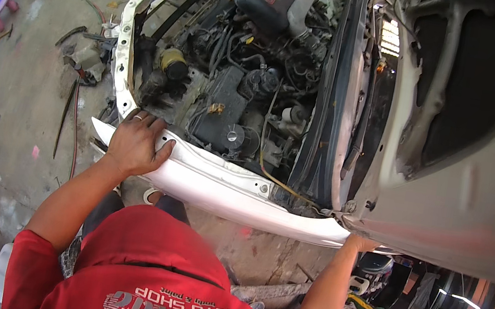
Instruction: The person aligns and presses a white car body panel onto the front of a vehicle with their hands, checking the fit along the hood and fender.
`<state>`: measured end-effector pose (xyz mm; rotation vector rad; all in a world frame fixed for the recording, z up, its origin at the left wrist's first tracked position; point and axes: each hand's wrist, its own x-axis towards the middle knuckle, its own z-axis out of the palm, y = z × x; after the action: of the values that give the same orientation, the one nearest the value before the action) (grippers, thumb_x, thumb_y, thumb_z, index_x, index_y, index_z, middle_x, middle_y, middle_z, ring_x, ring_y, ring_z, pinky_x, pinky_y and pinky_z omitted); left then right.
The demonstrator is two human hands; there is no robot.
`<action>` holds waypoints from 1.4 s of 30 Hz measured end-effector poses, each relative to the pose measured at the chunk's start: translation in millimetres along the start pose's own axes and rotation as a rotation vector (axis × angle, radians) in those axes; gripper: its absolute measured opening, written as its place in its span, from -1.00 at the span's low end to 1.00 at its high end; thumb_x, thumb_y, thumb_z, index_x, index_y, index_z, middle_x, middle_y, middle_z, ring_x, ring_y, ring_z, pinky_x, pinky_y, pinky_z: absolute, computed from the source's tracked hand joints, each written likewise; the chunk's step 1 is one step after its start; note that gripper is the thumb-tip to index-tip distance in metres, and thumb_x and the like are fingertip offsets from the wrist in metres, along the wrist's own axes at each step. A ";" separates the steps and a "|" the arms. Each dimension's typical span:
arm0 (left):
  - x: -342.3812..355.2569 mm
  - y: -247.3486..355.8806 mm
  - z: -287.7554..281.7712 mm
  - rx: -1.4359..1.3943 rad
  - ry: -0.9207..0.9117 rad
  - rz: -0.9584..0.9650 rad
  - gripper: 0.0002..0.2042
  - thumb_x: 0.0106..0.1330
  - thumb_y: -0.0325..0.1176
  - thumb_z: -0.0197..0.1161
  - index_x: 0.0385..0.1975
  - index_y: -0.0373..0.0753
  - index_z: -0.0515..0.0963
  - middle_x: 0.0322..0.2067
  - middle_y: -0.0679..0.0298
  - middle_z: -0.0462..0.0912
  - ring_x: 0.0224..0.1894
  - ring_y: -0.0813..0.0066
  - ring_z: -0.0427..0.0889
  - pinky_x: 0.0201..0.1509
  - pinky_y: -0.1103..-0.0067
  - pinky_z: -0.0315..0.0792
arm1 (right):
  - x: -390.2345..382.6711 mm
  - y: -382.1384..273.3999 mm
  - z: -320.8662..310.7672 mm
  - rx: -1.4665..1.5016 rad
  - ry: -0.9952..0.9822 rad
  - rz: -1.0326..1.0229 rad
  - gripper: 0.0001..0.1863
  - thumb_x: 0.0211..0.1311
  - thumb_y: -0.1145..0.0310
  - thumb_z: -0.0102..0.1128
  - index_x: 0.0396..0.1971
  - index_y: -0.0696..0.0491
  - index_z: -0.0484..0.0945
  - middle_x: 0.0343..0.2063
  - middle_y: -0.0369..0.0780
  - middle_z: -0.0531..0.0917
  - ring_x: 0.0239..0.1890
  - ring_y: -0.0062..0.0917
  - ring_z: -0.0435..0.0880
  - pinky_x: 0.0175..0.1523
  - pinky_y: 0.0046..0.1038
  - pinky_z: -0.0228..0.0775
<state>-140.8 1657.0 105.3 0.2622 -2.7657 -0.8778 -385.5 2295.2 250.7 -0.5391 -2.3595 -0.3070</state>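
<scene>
A white car fender [209,193] runs along the near side of an open engine bay [232,88]. My left hand [138,146] grips its front end, with the fingers hooked over the top edge and the thumb spread along the panel. Low on the right, my right hand [362,243] holds the fender's rear end, close to the raised hood [445,203]. The fingers of that hand are mostly hidden behind the panel. Along the fender's upper edge lies a pale inner rail [238,175] with bolt holes.
A pale front frame [126,40] curves round the bay's left side. On the concrete floor [18,107] lie a whitish plastic part [86,59], loose cables and scraps. A black engine cover [273,2] sits at the far side. Assorted shop items [374,269] stand at the lower right.
</scene>
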 end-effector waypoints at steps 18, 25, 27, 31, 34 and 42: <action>-18.6 28.5 31.5 -0.068 0.289 0.356 -0.83 0.19 -0.23 0.36 -0.29 -0.12 0.67 -0.38 0.42 0.63 -0.27 0.46 0.64 -0.20 0.48 0.54 | -1.0 14.0 2.5 -0.445 -0.005 -0.327 -0.37 0.06 -0.07 0.55 0.02 0.07 0.70 -0.04 -0.11 0.76 -0.05 -0.09 0.77 -0.03 -0.12 0.67; -6.4 32.8 27.4 -0.119 0.177 0.186 -0.84 0.35 -0.19 0.32 -0.43 -0.08 0.59 -0.50 0.43 0.56 -0.35 0.45 0.62 -0.25 0.51 0.53 | -0.1 8.3 1.6 -0.364 -0.015 -0.351 -0.39 0.11 -0.05 0.50 0.03 0.11 0.68 -0.04 -0.06 0.75 -0.04 -0.06 0.75 -0.01 -0.10 0.63; -5.3 33.2 27.3 -0.115 0.158 0.181 -0.83 0.36 -0.18 0.31 -0.43 -0.08 0.58 -0.50 0.43 0.57 -0.34 0.44 0.63 -0.24 0.51 0.54 | 0.4 11.4 -0.1 -0.342 -0.023 -0.352 -0.39 0.13 -0.04 0.49 0.03 0.12 0.68 -0.04 -0.04 0.74 -0.03 -0.05 0.74 0.00 -0.09 0.62; -5.6 33.0 23.5 -0.094 0.098 0.165 -0.81 0.37 -0.17 0.29 -0.42 -0.09 0.58 -0.49 0.41 0.58 -0.33 0.42 0.65 -0.24 0.49 0.54 | 0.4 5.4 1.1 -0.309 -0.028 -0.359 -0.40 0.16 -0.03 0.46 0.03 0.14 0.66 -0.04 -0.01 0.73 -0.03 -0.03 0.73 0.01 -0.08 0.60; -6.1 35.0 21.5 -0.070 0.085 0.148 -0.81 0.38 -0.16 0.28 -0.42 -0.09 0.58 -0.49 0.40 0.59 -0.32 0.41 0.66 -0.25 0.48 0.54 | 0.4 3.4 0.2 -0.292 -0.026 -0.366 -0.40 0.18 -0.02 0.44 0.04 0.16 0.66 -0.04 0.02 0.73 -0.03 -0.02 0.72 0.02 -0.07 0.58; -5.5 38.1 28.7 -0.058 0.103 0.106 -0.81 0.36 -0.16 0.29 -0.42 -0.09 0.58 -0.50 0.40 0.59 -0.34 0.38 0.65 -0.26 0.47 0.49 | 3.3 8.1 -2.9 -0.245 -0.021 -0.388 -0.42 0.24 0.01 0.39 0.04 0.21 0.63 -0.05 0.08 0.71 -0.02 0.02 0.70 0.05 -0.04 0.53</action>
<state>-147.1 1704.5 103.8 0.1447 -2.6285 -0.8906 -382.4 2302.4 255.7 -0.1888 -2.4524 -0.7773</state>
